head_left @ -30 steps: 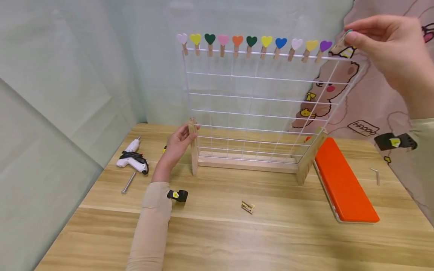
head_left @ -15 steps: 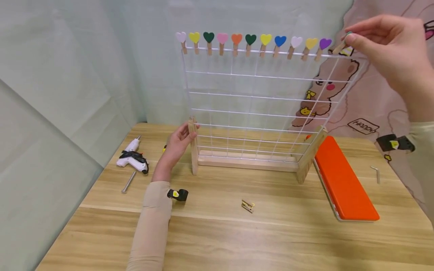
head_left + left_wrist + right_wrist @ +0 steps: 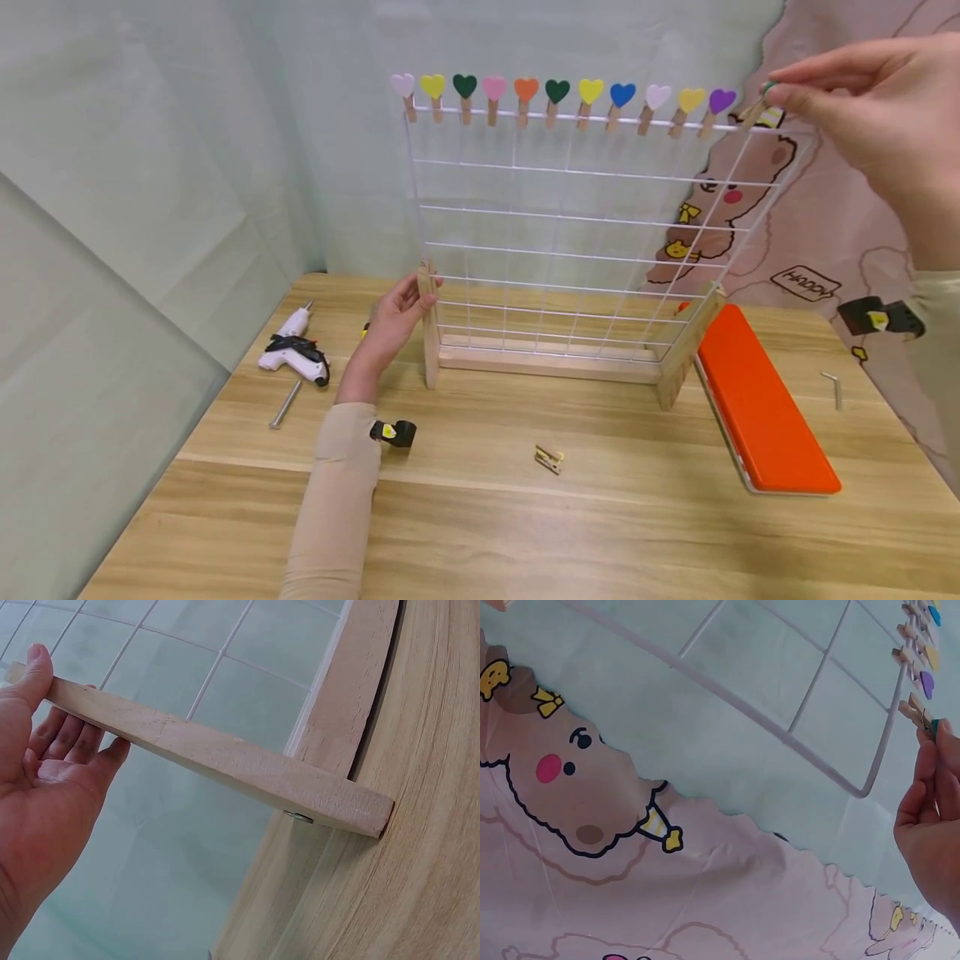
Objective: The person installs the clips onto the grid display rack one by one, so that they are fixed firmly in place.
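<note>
My right hand (image 3: 885,117) pinches a small wooden clothespin (image 3: 916,712) with a green heart between thumb and fingers. The clothespin's tip is at the top wire of a white wire grid (image 3: 566,171), close to the right corner. Along that wire stands a row of several heart clothespins, the nearest one purple (image 3: 722,102). The left hand (image 3: 393,312) grips the top of the left wooden upright (image 3: 195,750) of the grid's stand, thumb on one side and fingers on the other. One more clothespin (image 3: 549,459) lies on the table in front of the stand.
A white glue gun (image 3: 300,358) with a wound black cord and a metal bolt (image 3: 285,406) lie on the left of the table. An orange case (image 3: 761,400) is at the right, beside the stand, with a hex key (image 3: 834,390) past it. Curtains hang behind.
The right hand has shifted slightly right and down, and its clothespin has turned more upright at the top wire. The left hand keeps its grip on the upright.
</note>
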Demonstrator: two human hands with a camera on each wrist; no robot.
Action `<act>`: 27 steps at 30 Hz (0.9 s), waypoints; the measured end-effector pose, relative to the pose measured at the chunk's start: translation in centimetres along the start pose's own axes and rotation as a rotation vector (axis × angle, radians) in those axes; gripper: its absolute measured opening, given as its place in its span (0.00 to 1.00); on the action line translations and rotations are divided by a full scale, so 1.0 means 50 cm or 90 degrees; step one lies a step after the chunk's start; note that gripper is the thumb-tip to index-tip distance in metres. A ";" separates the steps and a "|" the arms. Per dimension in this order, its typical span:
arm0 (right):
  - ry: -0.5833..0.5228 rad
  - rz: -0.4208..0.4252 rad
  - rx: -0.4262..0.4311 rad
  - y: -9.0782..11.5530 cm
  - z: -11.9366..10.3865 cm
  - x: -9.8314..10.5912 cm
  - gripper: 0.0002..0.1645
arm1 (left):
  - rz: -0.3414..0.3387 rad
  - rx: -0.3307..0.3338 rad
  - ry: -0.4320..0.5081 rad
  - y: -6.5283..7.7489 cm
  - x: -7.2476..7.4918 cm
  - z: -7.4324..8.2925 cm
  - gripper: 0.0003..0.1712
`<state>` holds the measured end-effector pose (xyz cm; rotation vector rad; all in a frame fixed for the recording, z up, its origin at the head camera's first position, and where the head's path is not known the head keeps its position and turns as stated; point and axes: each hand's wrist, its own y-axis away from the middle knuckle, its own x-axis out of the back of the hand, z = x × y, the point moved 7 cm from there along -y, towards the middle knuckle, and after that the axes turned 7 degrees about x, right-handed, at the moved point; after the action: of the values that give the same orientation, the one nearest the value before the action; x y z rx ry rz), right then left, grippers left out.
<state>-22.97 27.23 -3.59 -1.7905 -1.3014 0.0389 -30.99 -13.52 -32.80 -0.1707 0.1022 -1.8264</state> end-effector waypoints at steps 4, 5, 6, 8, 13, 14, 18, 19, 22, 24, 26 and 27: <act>0.046 -0.026 0.003 0.002 -0.007 -0.003 0.13 | -0.002 -0.003 0.001 0.000 -0.002 0.002 0.27; 0.059 -0.034 0.004 0.003 -0.007 -0.004 0.13 | -0.002 -0.003 0.000 0.000 -0.003 0.003 0.27; 0.069 -0.042 0.008 0.002 -0.007 -0.006 0.13 | -0.002 -0.002 -0.001 0.000 -0.003 0.004 0.26; 0.092 -0.059 0.012 0.004 -0.004 -0.009 0.13 | -0.003 -0.002 -0.003 0.000 -0.004 0.005 0.26; 0.098 -0.085 0.006 0.005 0.002 -0.014 0.14 | -0.003 0.000 -0.004 -0.002 -0.005 0.006 0.26; 0.100 -0.089 0.007 0.005 0.003 -0.014 0.14 | -0.003 -0.001 -0.003 -0.002 -0.006 0.007 0.26; 0.107 -0.111 -0.013 0.000 0.009 -0.017 0.17 | 0.003 -0.003 -0.006 -0.001 -0.004 0.008 0.26; 0.107 -0.119 -0.019 -0.002 0.010 -0.018 0.17 | 0.003 -0.004 -0.006 -0.001 -0.005 0.009 0.26; 0.108 -0.145 -0.039 -0.003 0.015 -0.025 0.18 | 0.005 -0.005 -0.009 0.000 -0.004 0.008 0.27; 0.093 -0.151 -0.032 -0.003 0.014 -0.031 0.17 | 0.004 -0.005 -0.007 0.001 -0.003 0.007 0.26; 0.084 -0.148 -0.022 -0.001 0.010 -0.037 0.18 | 0.006 -0.004 -0.008 0.003 -0.002 0.006 0.26; 0.076 -0.144 -0.018 0.001 0.008 -0.040 0.17 | 0.007 -0.004 -0.010 0.003 -0.001 0.005 0.26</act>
<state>-24.04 25.95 -4.78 -1.6320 -1.4146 -0.2093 -30.77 -13.49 -32.56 -0.1883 0.0985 -1.8136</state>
